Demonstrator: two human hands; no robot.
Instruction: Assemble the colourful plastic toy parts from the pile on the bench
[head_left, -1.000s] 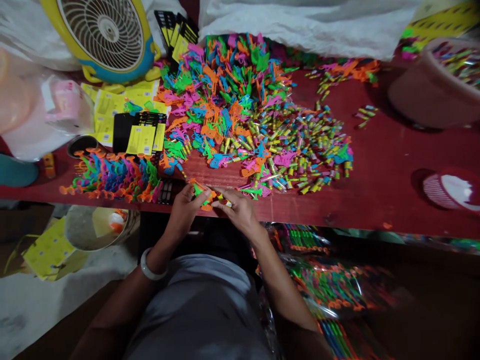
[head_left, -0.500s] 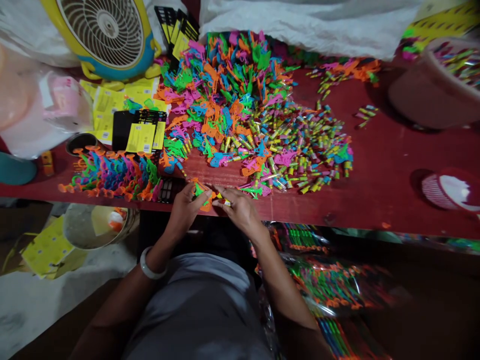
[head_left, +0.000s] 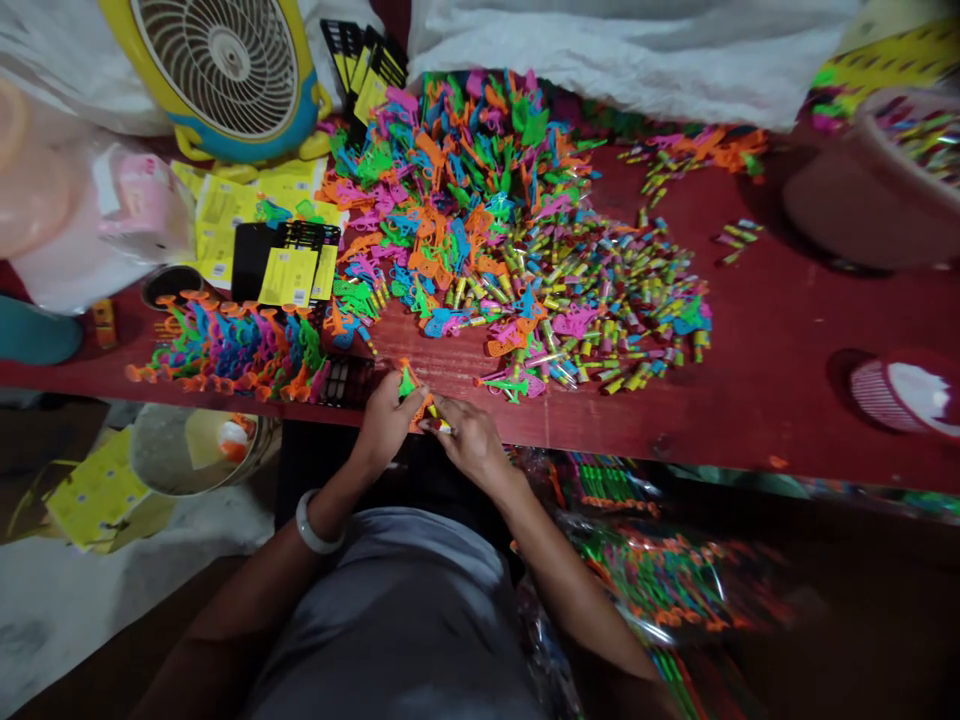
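My left hand (head_left: 385,422) grips a small bunch of orange and green plastic toy pieces (head_left: 411,388) at the near edge of the red table (head_left: 765,380). Touching them from the right, my right hand (head_left: 471,440) pinches a small yellow tube piece (head_left: 439,427) against the bunch. Just beyond the hands lies a big heap of coloured plastic toy guns (head_left: 457,190), with a spread of small yellow, green and blue tubes (head_left: 615,300) to its right. A row of assembled toys (head_left: 232,350) lies left of my left hand.
A yellow and blue fan (head_left: 232,70) stands at the back left, near yellow cards on black holders (head_left: 289,270). A brown tub (head_left: 877,190) with tubes sits at the right, a small pink basket (head_left: 900,390) nearer. Bags of packed toys (head_left: 660,570) lie below the table.
Both hands have drawn slightly nearer to the table's front edge, still working the same bunch. The view has shifted a little to the right.
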